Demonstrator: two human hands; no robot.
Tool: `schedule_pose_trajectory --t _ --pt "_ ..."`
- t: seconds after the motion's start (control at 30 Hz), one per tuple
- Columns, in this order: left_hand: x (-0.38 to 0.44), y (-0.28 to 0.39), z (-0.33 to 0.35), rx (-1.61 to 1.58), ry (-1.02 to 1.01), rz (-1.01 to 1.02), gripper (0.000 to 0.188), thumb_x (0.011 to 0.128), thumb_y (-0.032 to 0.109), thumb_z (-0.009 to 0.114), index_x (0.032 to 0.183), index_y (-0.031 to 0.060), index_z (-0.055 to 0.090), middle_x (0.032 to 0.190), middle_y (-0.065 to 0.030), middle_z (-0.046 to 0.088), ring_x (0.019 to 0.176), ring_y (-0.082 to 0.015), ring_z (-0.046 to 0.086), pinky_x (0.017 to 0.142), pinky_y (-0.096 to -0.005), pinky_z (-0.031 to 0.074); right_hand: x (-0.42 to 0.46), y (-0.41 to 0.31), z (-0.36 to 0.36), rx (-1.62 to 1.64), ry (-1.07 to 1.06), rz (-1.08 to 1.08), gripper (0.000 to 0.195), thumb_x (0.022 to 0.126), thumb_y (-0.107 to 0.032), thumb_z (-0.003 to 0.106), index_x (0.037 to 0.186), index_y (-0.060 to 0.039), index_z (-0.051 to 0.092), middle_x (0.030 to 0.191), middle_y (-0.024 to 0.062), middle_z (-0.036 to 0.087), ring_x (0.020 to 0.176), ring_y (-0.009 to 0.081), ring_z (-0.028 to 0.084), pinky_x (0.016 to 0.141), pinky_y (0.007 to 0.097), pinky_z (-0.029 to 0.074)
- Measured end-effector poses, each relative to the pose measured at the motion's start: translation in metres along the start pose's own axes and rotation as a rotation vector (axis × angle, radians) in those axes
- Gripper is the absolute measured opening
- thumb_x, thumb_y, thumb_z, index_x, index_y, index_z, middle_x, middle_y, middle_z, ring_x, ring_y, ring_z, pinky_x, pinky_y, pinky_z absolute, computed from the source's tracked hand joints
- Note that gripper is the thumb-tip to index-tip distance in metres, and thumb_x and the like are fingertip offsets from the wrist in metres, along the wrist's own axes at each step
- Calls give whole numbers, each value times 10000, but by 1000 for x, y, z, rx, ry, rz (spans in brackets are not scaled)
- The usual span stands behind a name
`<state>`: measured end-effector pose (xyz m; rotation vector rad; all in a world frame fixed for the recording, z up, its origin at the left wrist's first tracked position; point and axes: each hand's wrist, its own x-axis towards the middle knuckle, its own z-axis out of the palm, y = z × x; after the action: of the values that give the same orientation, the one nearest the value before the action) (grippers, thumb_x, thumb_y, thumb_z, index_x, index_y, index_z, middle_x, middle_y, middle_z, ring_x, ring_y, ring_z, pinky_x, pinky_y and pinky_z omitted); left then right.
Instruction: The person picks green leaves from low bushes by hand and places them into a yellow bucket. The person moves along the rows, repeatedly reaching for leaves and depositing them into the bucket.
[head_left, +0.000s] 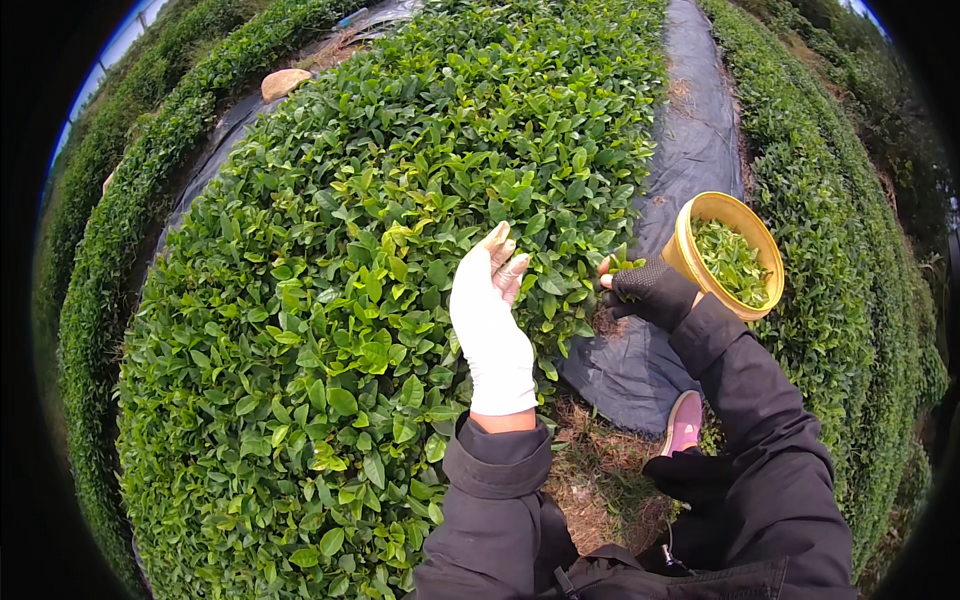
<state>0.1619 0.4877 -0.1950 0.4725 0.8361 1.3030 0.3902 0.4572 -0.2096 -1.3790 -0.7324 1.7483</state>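
My left hand (490, 315), in a white glove, is over the right part of a tea bush row (337, 300). Its fingers curl toward the leaves, and whether they hold anything is hidden. My right hand (649, 289) wears a black dotted glove with bare fingertips and pinches a few plucked green leaves (624, 262) at the bush's right edge. Just beyond that wrist a yellow bucket (684, 247) leans with its mouth toward me. Loose picked leaves (731, 262) lie inside it. What supports the bucket cannot be seen.
Black ground sheeting (694, 127) runs along the path on the right, beside another hedge row (817, 247). More rows (142, 195) curve away at left, near a tan rock (285, 84). A pink shoe (684, 421) stands by dry grass (600, 457).
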Motion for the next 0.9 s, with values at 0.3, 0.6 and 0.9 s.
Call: schedule_pose_trajectory --t 0.3,0.6,0.9 --pt "-18 -20 19 -51 -72 -105 357 939 289 461 1191 68 584 1106 -51 589 908 -152 584 838 -266 426 -95 -165 -47 -491 829 -761 193 839 -256 679 903 -89 604 665 -23 513 517 71 469 478 226 411" --pt "-44 21 4 147 -40 60 361 914 308 509 1143 41 590 1139 -78 613 898 -170 587 817 -285 449 169 -48 -71 -1200 819 -492 368 734 -276 702 1075 -142 668 1087 144 643 996 330 612 866 376 488" --pt "-55 38 -3 227 122 142 319 922 258 506 1128 28 587 1159 -88 607 914 -191 582 867 -330 467 204 -52 -41 -1391 554 -745 380 700 -158 724 1071 -155 641 1046 145 607 973 337 592 845 397 488"
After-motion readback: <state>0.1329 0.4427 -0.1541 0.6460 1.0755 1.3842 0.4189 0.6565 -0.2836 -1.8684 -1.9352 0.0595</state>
